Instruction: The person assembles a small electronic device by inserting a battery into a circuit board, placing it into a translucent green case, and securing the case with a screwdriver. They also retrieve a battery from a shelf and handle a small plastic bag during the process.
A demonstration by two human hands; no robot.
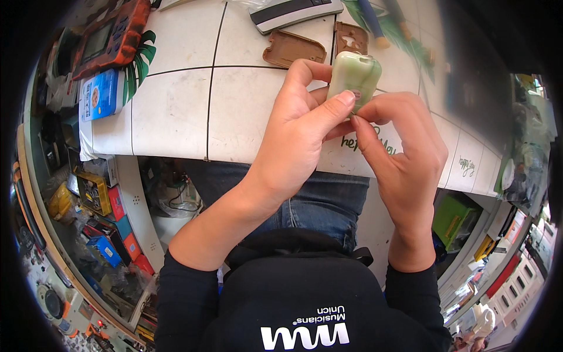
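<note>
A small rounded pale green case [356,73], marbled and shaped like a key fob, is held upright over the table. My left hand [296,126] grips it from the left, thumb pressed across its lower face and fingers behind. At its lower corner, the thumb and forefinger of my right hand [404,138] pinch together; whether a small part sits between those fingertips is hidden. Just beyond my left hand lies a brown shell half [293,49], hollow side up. Behind the green case is another brown shell piece [351,39] with cut-out shapes inside.
A black and silver handheld device [296,14] lies at the far edge. Blue-handled tools [373,23] are to its right. At far left sit a red and black device with a screen [111,38] and a blue box [101,95]. Cluttered shelves [105,217] flank the white tiled-pattern tabletop [170,114].
</note>
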